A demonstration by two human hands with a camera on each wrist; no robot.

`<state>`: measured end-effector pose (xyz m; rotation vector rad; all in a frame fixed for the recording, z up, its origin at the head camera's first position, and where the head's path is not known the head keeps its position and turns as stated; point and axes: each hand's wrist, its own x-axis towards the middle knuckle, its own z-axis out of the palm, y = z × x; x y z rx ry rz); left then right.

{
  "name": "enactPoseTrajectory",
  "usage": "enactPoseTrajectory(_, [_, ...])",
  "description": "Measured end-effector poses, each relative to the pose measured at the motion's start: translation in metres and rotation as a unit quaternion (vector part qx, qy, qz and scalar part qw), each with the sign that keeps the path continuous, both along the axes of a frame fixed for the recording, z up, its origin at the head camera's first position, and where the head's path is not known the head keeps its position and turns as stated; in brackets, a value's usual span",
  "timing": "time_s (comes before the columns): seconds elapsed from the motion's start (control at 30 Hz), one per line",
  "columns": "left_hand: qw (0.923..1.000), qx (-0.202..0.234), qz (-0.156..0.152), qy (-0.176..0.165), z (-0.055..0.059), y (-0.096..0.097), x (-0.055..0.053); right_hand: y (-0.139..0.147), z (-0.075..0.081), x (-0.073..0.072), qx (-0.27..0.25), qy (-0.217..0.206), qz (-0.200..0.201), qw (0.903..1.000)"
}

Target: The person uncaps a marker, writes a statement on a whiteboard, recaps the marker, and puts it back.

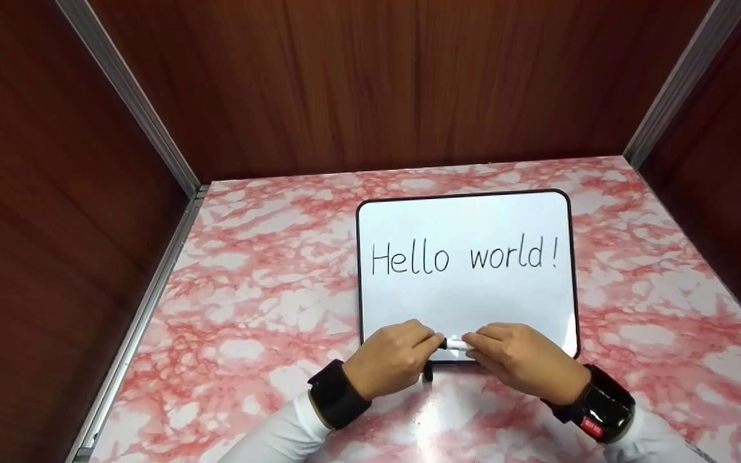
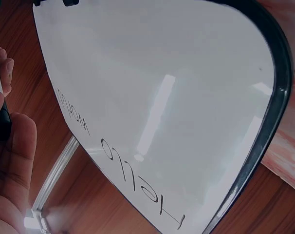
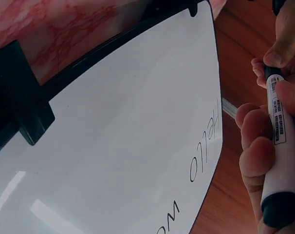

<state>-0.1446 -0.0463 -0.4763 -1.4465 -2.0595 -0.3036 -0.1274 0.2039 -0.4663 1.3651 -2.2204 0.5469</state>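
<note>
A whiteboard [image 1: 467,299] with a black rim bears the handwritten words "Hello world!" in black. Over its near edge both hands meet at a white marker [image 1: 456,344]. The left hand [image 1: 390,357] pinches the marker's black cap [image 3: 272,71] between thumb and fingers. Around the white barrel [image 3: 284,168], which carries a printed label, the right hand [image 1: 525,361] curls its fingers and thumb. The cap sits on the marker, whose other end is black too. In the left wrist view, only part of the left hand [image 2: 16,161] and the marker shows, at the left edge.
The board lies on a table [image 1: 267,283] with a red and white marbled top. A black piece [image 1: 428,371] sticks out at the board's near edge. Dark wood panels [image 1: 377,83] with metal corner rails [image 1: 132,96] enclose the table at the back and sides.
</note>
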Motion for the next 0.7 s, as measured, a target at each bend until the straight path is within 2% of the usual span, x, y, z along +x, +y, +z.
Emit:
enactPoseTrajectory(0.13, [0.9997,-0.012,-0.002,0.023,-0.0008,-0.0008,0.0005,0.0007,-0.0013,0.0001,-0.014,-0.031,0.012,0.9994])
enactPoseTrajectory(0.3, [1.0000,-0.003,-0.003,0.006,0.0004,-0.0012,0.0000,0.0011,-0.0025,0.0016,-0.017,-0.049,-0.003,0.9987])
enactPoseTrajectory(0.53, [0.9985,0.021,-0.006,-0.050,0.0010,0.0002,-0.0028,0.0009,-0.0020,0.0009,-0.014,0.010,-0.034,0.9993])
enactPoseTrajectory(0.7, [0.9970,0.034,0.010,-0.068,0.0050,-0.0030,-0.0044,0.0073,-0.0022,-0.0022,-0.005,0.019,-0.049,0.9986])
